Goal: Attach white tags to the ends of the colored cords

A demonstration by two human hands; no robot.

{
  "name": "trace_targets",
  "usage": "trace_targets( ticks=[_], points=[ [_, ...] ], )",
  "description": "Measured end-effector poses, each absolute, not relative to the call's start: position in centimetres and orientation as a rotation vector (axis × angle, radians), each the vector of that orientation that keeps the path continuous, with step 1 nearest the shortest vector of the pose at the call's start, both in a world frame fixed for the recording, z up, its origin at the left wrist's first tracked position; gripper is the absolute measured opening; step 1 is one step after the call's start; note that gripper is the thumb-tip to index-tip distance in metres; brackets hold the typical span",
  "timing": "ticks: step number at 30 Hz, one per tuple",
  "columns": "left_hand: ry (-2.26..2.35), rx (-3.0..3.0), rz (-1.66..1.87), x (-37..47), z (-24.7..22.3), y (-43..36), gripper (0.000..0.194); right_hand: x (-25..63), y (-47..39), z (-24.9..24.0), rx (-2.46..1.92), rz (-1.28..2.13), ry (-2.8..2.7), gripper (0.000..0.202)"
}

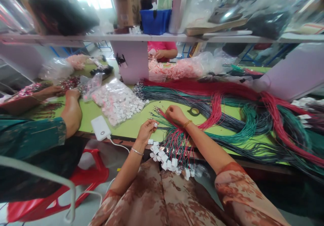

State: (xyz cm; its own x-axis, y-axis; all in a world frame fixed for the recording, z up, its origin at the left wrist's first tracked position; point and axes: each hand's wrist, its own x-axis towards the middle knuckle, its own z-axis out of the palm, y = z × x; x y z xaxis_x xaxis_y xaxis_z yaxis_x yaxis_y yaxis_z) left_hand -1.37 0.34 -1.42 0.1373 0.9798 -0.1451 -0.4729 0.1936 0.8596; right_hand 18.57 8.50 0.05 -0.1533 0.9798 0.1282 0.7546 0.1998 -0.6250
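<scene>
My left hand point(147, 130) is closed on a small white connector point(155, 124) near the table's front edge. My right hand point(174, 114) is closed over the tips of red and green wires point(162, 114); what its fingers hold is too small to make out. Below and between the hands, a bundle of red, green and dark wires point(177, 138) runs down over the edge. Several white connectors point(164, 158) hang from its ends above my lap. A clear bag of white connectors point(118, 101) lies beyond my left hand.
A white power bank point(101, 128) with a cable lies at the left front edge. Long red wires point(202, 87) and dark wires cover the right side. A black tape roll point(194, 111) sits beyond my right hand. Another person's arms point(73, 109) are at the left. A shelf point(162, 37) crosses above.
</scene>
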Motion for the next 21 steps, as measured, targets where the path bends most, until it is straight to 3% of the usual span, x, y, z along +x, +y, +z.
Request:
trace_targets(
  ticks=[6, 10, 15, 21],
  points=[
    [0.836, 0.761, 1.207, -1.3, -1.1, 0.1, 0.031, 18.6, 8.6, 0.5, -1.668, 0.524, -1.879, 0.017],
    [0.826, 0.751, 1.207, -1.2, -1.0, 0.1, 0.031, 17.3, 9.2, 1.2, -1.523, 0.727, -1.739, 0.011],
    [0.813, 0.737, 1.21, -1.2, -1.2, 0.1, 0.031, 14.8, 9.0, 3.1, -1.209, 1.08, -1.481, 0.018],
    [0.786, 0.672, 1.236, -1.3, -1.3, 0.2, 0.036, 14.6, 5.6, 4.0, -1.092, 1.07, -1.684, 0.022]
  ],
)
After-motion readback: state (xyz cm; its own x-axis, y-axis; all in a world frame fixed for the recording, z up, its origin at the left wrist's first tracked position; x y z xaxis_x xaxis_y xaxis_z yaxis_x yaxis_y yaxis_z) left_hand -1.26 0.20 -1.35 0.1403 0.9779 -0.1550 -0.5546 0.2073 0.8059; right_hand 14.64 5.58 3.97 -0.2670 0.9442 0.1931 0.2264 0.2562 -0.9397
